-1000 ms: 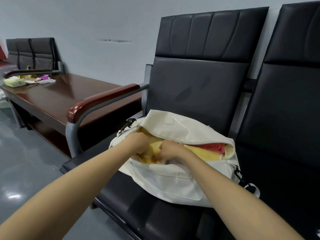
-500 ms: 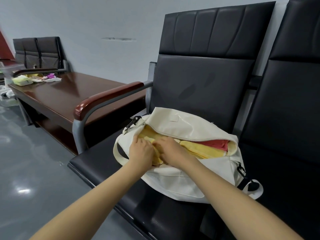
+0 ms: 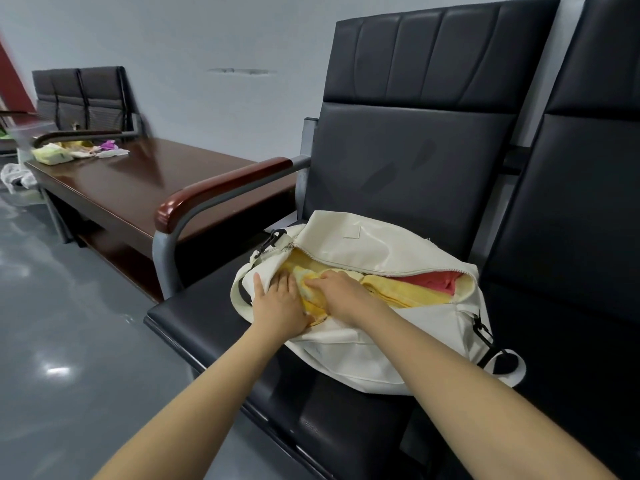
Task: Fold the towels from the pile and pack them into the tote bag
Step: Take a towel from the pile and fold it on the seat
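The cream tote bag [image 3: 363, 355] lies on its side on the seat of a black padded chair [image 3: 398, 161], its zip mouth gaping upward and toward the camera. A yellow towel [image 3: 398, 293] fills most of the opening, and a red towel [image 3: 437, 280] sits behind it at the right end, just under the upper zip edge.

Both bare arms reach in from below. The left hand [image 3: 281, 304] lies flat with its fingers straight and its thumb spread to the left, pressing on the bag's front lip and the near corner of the yellow towel. The right hand [image 3: 343, 293] is touching it on the right, its fingers curled down into a bunched fold of the yellow towel, which it grips at the left part of the opening.

A black strap clip [image 3: 272, 239] shows at the bag's left end and another clip [image 3: 483, 332] at its right end, where a strap loop hangs over the seat edge.

The chair's wood-topped armrest [image 3: 221, 192] stands to the left of the bag. Beyond it is a dark wooden table [image 3: 145, 181] with a pale green packet [image 3: 52, 155] and some purple and white scraps [image 3: 109, 147] at its far end. A second black chair [image 3: 581, 237] adjoins on the right.
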Action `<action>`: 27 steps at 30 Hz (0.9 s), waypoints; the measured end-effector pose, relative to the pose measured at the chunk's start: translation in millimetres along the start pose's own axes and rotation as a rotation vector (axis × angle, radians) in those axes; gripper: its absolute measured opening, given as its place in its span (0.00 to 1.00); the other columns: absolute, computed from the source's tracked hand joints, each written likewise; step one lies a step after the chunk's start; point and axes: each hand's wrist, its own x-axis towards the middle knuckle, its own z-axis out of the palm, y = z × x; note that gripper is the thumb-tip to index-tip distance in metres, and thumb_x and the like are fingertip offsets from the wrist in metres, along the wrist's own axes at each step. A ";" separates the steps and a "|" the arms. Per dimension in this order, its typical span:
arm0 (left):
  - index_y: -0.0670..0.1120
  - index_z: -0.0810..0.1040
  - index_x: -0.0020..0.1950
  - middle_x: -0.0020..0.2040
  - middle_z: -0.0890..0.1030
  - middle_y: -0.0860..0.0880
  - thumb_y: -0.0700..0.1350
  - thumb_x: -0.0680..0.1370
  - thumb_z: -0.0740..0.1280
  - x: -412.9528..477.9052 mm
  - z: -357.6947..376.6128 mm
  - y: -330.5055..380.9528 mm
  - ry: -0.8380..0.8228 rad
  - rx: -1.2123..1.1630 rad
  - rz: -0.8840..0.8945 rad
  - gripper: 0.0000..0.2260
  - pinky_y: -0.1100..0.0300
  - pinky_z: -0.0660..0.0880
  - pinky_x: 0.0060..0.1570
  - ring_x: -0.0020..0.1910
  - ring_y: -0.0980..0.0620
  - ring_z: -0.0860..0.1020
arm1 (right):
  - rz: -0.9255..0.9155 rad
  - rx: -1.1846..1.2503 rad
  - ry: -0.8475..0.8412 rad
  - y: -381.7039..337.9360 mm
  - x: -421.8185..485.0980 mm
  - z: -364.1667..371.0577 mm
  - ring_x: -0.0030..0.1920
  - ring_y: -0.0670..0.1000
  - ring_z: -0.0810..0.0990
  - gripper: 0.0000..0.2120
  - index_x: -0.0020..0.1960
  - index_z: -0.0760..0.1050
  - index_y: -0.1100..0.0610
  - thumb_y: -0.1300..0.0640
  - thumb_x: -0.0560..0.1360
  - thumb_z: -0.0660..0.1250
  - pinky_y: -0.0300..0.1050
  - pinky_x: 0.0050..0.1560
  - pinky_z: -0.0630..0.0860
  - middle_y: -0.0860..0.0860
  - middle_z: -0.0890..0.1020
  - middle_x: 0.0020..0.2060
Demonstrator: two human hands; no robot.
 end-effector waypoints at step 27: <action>0.47 0.76 0.60 0.56 0.79 0.46 0.51 0.79 0.61 -230.8 -117.7 368.1 -0.145 -0.468 0.833 0.13 0.57 0.71 0.44 0.51 0.46 0.78 | 0.940 0.273 0.437 166.8 -535.7 -62.6 0.64 0.53 0.73 0.16 0.67 0.73 0.55 0.57 0.79 0.62 0.44 0.62 0.68 0.52 0.75 0.65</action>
